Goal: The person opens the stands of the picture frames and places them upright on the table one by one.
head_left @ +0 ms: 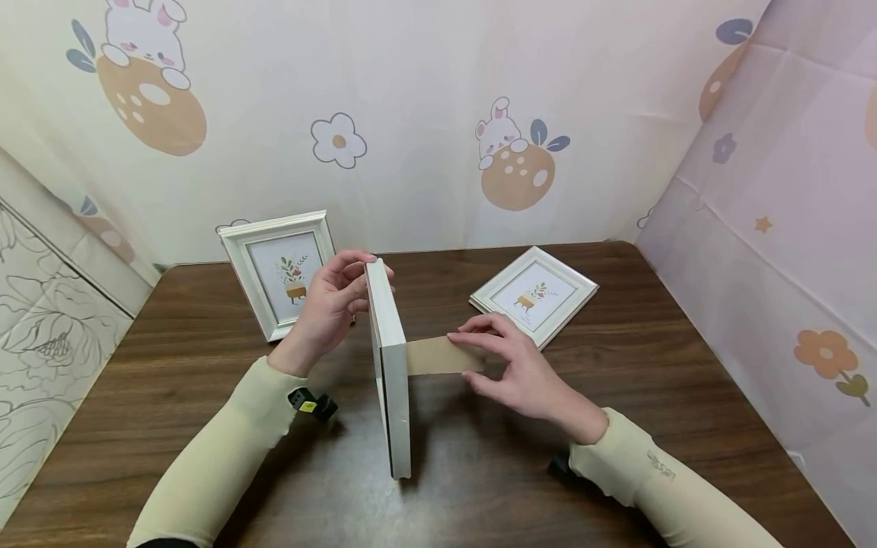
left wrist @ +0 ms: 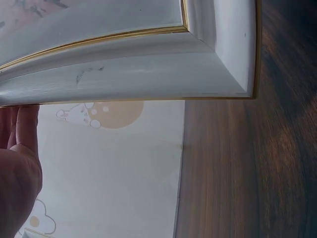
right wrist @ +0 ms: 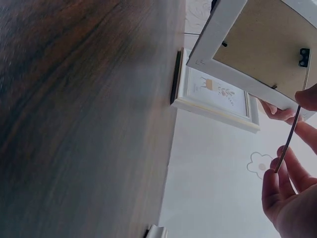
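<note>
A white picture frame (head_left: 396,396) stands edge-on above the middle of the table. My left hand (head_left: 327,301) grips its far edge, with fingers on both sides. From its back juts a brown stand leg (head_left: 432,355), swung out on a small black hinge (right wrist: 304,57). My right hand (head_left: 517,373) pinches that leg between thumb and fingers, plain in the right wrist view. The beige backing board (right wrist: 265,42) faces the right hand. Seen from the left wrist, the front has a gold inner line and white moulding (left wrist: 148,69); the picture is mostly cut off there.
At the back left, a second white frame (head_left: 275,228) with a potted-plant print stands tilted. Another similar frame (head_left: 582,288) lies face up behind my right hand. A patterned curtain (head_left: 411,205) rises behind the dark wooden table (head_left: 479,495).
</note>
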A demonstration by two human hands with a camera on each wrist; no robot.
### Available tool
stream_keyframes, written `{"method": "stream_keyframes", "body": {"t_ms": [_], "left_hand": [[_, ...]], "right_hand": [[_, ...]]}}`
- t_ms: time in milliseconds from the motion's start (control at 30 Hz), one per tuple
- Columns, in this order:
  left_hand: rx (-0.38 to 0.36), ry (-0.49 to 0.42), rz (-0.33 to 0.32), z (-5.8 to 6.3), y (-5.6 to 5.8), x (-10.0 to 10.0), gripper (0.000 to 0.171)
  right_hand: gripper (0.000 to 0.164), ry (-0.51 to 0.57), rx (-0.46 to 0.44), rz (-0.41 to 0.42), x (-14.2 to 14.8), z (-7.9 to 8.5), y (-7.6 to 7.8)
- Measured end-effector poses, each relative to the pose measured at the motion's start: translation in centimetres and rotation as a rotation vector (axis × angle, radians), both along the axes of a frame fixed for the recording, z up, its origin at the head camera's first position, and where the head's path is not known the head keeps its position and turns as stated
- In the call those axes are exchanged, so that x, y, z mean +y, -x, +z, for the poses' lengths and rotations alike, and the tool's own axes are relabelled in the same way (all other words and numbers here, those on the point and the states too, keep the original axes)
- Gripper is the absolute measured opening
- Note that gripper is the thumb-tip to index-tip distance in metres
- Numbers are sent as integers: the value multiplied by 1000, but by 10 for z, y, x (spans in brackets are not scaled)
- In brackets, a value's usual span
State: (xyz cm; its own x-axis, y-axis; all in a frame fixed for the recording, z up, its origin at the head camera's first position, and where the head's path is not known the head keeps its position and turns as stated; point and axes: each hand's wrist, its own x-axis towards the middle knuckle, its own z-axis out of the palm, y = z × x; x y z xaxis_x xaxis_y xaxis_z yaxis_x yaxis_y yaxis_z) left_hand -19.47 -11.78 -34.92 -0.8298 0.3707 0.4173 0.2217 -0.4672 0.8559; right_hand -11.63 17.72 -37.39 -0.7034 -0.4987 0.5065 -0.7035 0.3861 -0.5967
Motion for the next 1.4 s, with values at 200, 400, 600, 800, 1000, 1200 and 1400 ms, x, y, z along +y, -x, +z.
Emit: {"method": "stream_keyframes", "body": {"t_ms": [200, 400, 600, 800, 1000, 1200, 1400], "left_hand": [[5, 22, 18, -1, 0, -1, 21], [8, 33, 23, -1, 0, -1, 20], [12, 24, 6, 0, -1, 0, 20], [8, -14, -12, 0, -1, 0, 21], [3, -30, -5, 0, 0, -1, 21], [1, -30, 66, 4, 0, -4, 18], [-29, -16, 155, 10, 0, -6, 19]], "right_hand": [[47, -17, 8, -15, 1, 3, 0], [50, -25, 13, -30, 2, 4, -1], [55, -53, -50, -23, 0, 0, 0], [62, -83, -83, -7, -2, -2, 1], [63, -94, -104, -7, 1, -2, 1], [60, -84, -122, -9, 6, -6, 2], [57, -93, -147, -31, 12, -4, 2]]}}
